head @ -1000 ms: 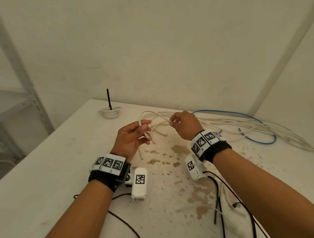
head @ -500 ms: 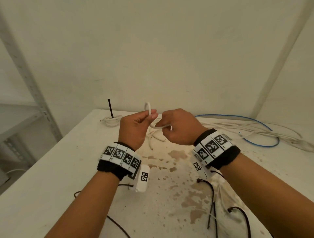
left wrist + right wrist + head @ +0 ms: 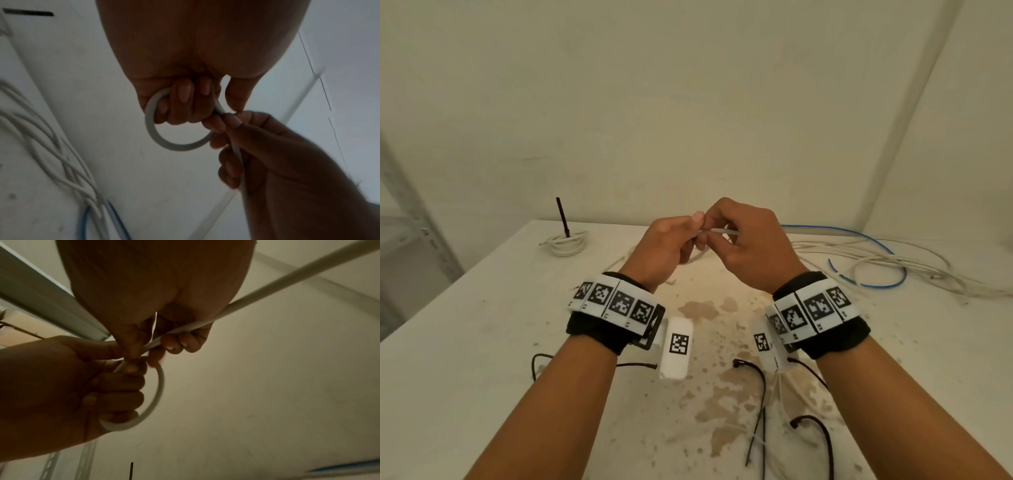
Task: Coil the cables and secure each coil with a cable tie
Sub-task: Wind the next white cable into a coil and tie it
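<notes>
2 hands, left [image 3: 666,247] and right [image 3: 748,247], each grip clamped on 1 white cable loop [image 3: 164,139].

The left hand [image 3: 666,245] and right hand [image 3: 748,245], a second ago apart and low over the table [image 3: 482,325], now sit higher and touch at the fingertips. The white cable [image 3: 153,129], then a loose open bend between them, is now one small closed loop gripped in the left hand's curled fingers, while the right hand pinches the strand just beside it.
</notes>
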